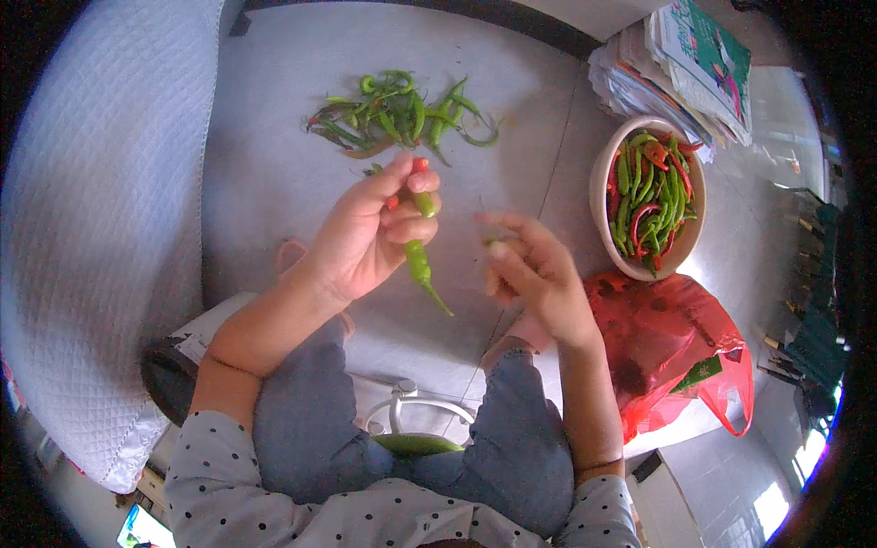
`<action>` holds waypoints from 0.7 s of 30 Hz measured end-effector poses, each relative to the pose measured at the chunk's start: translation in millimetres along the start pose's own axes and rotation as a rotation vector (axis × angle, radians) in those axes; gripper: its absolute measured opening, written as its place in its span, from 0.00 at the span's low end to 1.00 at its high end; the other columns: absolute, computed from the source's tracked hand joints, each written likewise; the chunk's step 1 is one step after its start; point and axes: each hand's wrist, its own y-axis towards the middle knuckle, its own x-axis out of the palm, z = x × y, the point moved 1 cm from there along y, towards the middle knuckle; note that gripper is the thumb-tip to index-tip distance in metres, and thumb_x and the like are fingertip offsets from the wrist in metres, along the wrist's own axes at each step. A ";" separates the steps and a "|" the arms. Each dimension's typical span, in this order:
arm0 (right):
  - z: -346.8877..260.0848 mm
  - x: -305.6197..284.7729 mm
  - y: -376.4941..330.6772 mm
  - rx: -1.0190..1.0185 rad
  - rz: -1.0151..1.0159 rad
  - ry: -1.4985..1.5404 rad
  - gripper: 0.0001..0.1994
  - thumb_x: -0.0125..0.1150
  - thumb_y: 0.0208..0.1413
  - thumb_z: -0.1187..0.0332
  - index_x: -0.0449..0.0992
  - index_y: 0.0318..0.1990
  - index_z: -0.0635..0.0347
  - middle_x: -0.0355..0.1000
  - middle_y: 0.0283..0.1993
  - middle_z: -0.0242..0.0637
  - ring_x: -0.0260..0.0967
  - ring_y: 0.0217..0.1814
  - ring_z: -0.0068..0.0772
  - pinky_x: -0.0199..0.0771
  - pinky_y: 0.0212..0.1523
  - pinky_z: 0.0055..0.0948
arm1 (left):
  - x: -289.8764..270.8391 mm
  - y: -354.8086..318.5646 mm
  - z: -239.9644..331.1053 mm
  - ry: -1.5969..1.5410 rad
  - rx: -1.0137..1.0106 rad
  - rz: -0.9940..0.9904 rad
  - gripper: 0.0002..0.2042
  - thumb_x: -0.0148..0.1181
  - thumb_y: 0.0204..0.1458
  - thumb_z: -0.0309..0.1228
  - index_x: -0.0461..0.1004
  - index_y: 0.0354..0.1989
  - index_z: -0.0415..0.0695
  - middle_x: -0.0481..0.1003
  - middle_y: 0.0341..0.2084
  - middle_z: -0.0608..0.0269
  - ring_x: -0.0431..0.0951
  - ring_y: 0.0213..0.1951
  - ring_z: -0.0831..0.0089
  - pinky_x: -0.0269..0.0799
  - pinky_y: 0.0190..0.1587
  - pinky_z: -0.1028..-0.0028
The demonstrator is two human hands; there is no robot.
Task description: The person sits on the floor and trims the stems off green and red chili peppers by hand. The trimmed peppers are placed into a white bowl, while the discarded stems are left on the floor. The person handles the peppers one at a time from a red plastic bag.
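My left hand [361,228] is closed around several chili peppers. A long green chili pepper [418,265] hangs out below its fingers, and red bits show between thumb and fingers. To its right, my right hand [534,269] is a little blurred, with curled fingers and a small greenish bit at the fingertips that I cannot make out. Beyond both hands, a loose pile of green chili peppers [393,114] lies spread on the grey tiled floor [265,183], some of them dark or brownish.
A pale oval bowl [599,196] of green and red chili peppers stands on the right. Nearer me is a red plastic bag [658,347]. Behind the bowl lean stacked papers [639,78]. A quilted pale cover [110,210] hangs along the left, beside a dark bin [169,379].
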 end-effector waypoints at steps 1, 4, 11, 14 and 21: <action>4.7 3.7 1.5 0.041 -0.001 0.033 0.09 0.46 0.57 0.66 0.68 0.39 0.61 0.67 0.25 0.30 0.58 0.23 0.15 0.60 0.23 0.16 | -0.2 -0.5 0.2 0.046 0.048 -0.016 0.10 0.47 0.54 0.36 0.67 0.32 0.42 0.63 0.24 0.71 0.50 0.18 0.87 0.49 0.19 0.87; 11.5 19.5 5.1 0.080 -0.083 0.051 0.10 0.44 0.57 0.66 0.69 0.38 0.61 0.66 0.25 0.28 0.57 0.24 0.15 0.58 0.25 0.15 | 5.3 -1.1 -3.2 0.202 0.183 0.033 0.09 0.43 0.56 0.36 0.64 0.34 0.43 0.61 0.23 0.72 0.50 0.18 0.86 0.47 0.18 0.86; 12.1 38.6 5.3 -0.047 0.092 -0.341 0.09 0.52 0.52 0.68 0.70 0.28 0.66 0.68 0.23 0.32 0.59 0.23 0.17 0.61 0.24 0.20 | 7.7 -2.1 -15.3 0.424 0.351 0.098 0.09 0.45 0.55 0.37 0.65 0.34 0.45 0.63 0.25 0.71 0.53 0.19 0.87 0.49 0.20 0.84; 9.7 40.8 5.7 -0.040 0.117 -0.310 0.07 0.53 0.51 0.70 0.71 0.30 0.66 0.70 0.24 0.34 0.62 0.25 0.16 0.62 0.25 0.19 | 5.0 -3.6 -16.5 0.342 0.252 0.134 0.08 0.47 0.54 0.36 0.63 0.32 0.44 0.63 0.24 0.71 0.52 0.17 0.85 0.49 0.19 0.85; -18.8 15.1 -35.7 -0.098 -0.141 -0.052 0.08 0.51 0.54 0.71 0.72 0.34 0.66 0.70 0.26 0.33 0.65 0.32 0.19 0.65 0.31 0.19 | -3.7 24.9 1.8 -0.242 -0.060 -0.037 0.07 0.47 0.54 0.34 0.64 0.31 0.43 0.63 0.22 0.72 0.52 0.16 0.86 0.49 0.18 0.85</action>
